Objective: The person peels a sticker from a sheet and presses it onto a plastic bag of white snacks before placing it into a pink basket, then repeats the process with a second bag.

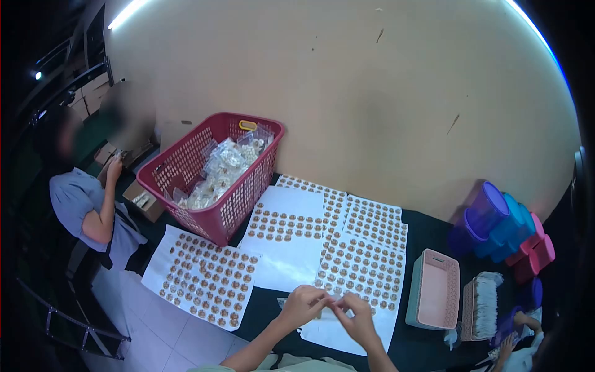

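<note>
My left hand [302, 307] and my right hand [356, 315] meet fingertip to fingertip over the near edge of the sheets. Both are closed in a pinch; whatever lies between the fingertips is too small to make out. Beneath them is a white sheet [365, 332] covered with rows of round gold-brown stickers. To the left of my hands lies a partly bare sticker sheet [282, 266], its stickers left in the upper rows. Another sticker sheet [204, 279] sits at the table's left edge, and a smaller one [375, 222] overlaps the sheets at the back.
A maroon laundry basket [232, 214] holds clear bags of small pale items. On the right stand a pink-and-green basket [416, 310], a container of clear plastic bags [488, 304] and stacked coloured bins [489, 208]. One co-worker [83, 204] stands left; another's hand [507, 347] shows at lower right.
</note>
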The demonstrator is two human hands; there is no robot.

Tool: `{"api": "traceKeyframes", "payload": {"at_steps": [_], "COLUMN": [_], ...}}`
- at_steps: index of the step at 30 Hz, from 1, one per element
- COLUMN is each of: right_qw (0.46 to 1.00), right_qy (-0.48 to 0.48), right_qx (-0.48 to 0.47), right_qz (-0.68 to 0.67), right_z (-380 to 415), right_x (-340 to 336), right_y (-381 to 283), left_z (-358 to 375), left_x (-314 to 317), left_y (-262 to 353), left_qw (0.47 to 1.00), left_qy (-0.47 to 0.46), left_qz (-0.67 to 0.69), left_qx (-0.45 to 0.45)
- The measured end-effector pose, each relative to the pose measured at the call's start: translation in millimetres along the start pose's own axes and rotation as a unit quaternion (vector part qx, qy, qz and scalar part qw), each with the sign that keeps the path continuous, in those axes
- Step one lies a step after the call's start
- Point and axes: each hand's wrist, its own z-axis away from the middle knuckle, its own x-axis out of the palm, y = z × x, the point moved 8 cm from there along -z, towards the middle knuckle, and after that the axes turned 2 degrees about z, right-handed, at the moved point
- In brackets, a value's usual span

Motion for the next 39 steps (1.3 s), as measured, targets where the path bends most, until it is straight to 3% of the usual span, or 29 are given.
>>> {"api": "traceKeyframes", "payload": {"at_steps": [4,13,19,23,24,25,27,33,36,37,39], "right_qw": [0.998,0.996,0.994,0.98,0.964,0.94,0.897,0.854,0.809,0.806,0.789], "right_qy": [0.026,0.043,-0.005,-0.082,-0.108,-0.134,-0.135,-0.015,-0.026,-0.024,-0.063], "right_qx": [0.037,0.016,-0.008,-0.049,-0.007,0.038,0.107,0.134,0.147,0.153,0.165], "right_qz": [-0.039,-0.083,-0.108,-0.175,-0.245,-0.312,-0.408,-0.502,-0.569,-0.572,-0.589], "right_z": [9,10,3,5,9,14,19,5,1,4,2], "right_x": [7,21,34,44,49,54,51,34,40,40,50], "right_y": [-3,-14,-40,-48,-36,-26,-15,4,-19,-25,-40], "left_z": [7,3,11,32,33,38,41,79,88,91,88], "left_x": [0,-33,-85,-93,-88,-90,-70,-40,-22,-19,-40], "left_y": [-6,-7,4,-15,-19,-19,-28,-15,-27,-30,-26], "left_qw": [0.998,0.99,0.967,0.959,0.963,0.961,0.955,0.997,0.993,0.992,0.996], "left_qy": [0.021,0.135,0.251,0.273,0.206,0.22,0.119,0.045,-0.04,-0.045,0.06], "left_qz": [0.024,0.022,-0.033,0.056,0.129,0.122,0.211,0.039,0.04,0.041,0.019], "left_qx": [-0.047,-0.032,-0.029,-0.046,-0.112,-0.118,-0.171,-0.052,-0.103,-0.109,-0.067]}}
